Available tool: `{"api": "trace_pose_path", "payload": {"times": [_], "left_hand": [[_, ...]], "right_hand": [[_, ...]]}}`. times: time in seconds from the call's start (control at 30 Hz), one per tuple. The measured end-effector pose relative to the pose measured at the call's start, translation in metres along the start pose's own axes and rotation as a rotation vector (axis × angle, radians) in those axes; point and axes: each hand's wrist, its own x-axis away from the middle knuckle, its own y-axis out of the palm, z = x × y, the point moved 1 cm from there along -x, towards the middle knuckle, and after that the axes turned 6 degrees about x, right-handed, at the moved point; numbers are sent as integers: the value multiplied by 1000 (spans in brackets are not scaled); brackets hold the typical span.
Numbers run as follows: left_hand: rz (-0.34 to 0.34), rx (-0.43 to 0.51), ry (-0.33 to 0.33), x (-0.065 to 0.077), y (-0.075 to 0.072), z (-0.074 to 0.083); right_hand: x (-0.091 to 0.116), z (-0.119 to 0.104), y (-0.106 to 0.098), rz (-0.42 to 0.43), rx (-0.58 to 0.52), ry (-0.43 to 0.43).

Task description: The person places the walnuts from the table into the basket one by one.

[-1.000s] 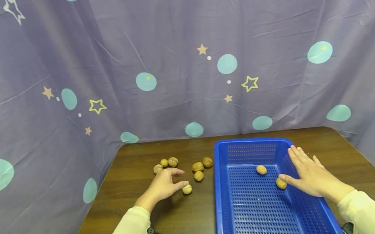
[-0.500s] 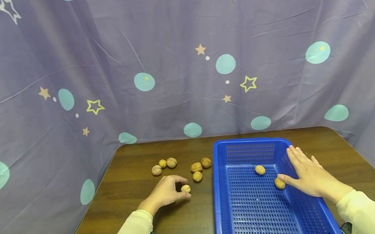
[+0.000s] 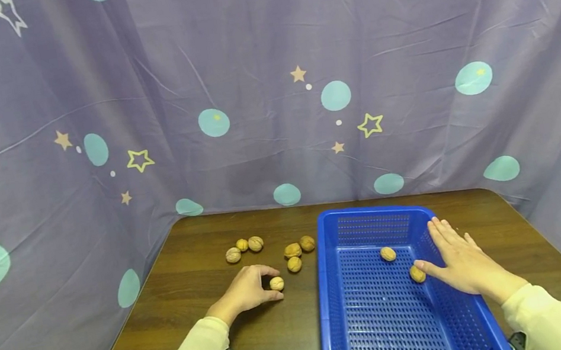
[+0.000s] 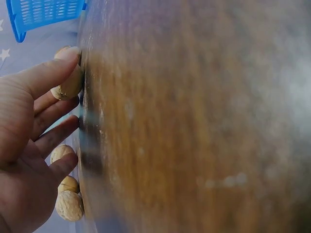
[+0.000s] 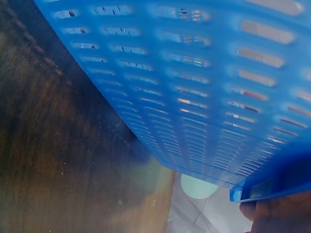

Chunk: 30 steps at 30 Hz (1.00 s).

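My left hand (image 3: 245, 289) is low over the table, thumb and forefinger on either side of a pale walnut (image 3: 276, 284), with slim gaps showing in the head view. In the left wrist view the thumb overlaps that walnut (image 4: 70, 86), and the other fingers are spread. My right hand (image 3: 462, 266) rests with straight fingers on the right rim of a blue plastic basket (image 3: 327, 312), its thumb pointing inward. Inside the basket lie two walnuts, one near the middle (image 3: 388, 254) and one by the thumb (image 3: 417, 273). The right wrist view shows mainly the basket's slotted outer wall (image 5: 194, 82).
Behind the left hand three walnuts (image 3: 233, 255) sit in a loose group. Three more walnuts (image 3: 292, 250) lie between it and the basket. A brown wooden table (image 3: 282, 342) carries everything, with a purple patterned curtain (image 3: 257, 160) hanging behind and at the sides.
My left hand has lowered toward the table and closed in around the pale walnut, which stays in place. The right hand keeps its position on the basket rim.
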Motion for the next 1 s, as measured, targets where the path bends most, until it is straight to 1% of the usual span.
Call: {"api": "trace_pose_path", "payload": {"times": [0.3, 0.37, 0.43, 0.53, 0.7, 0.77, 0.83, 0.9, 1.0], "left_hand": [[11, -47, 7, -1, -1, 3], [21, -55, 21, -2, -1, 7], [39, -56, 45, -4, -3, 14], [68, -44, 98, -9, -7, 34], [105, -32, 239, -21, -18, 76], [99, -16, 298, -27, -20, 93], [94, -5, 342, -32, -21, 109], [89, -8, 367, -37, -21, 125], [82, -49, 377, -47, -22, 147]], "right_hand": [[-1, 2, 1, 0, 4, 3], [-1, 2, 1, -1, 1, 2], [-1, 2, 1, -2, 0, 2], [-1, 1, 0, -4, -4, 0], [0, 0, -2, 0, -8, 1], [-1, -1, -2, 0, -11, -1], [-1, -1, -1, -1, -11, -4], [0, -1, -1, -3, -17, -3], [1, -1, -1, -6, -24, 1]]}}
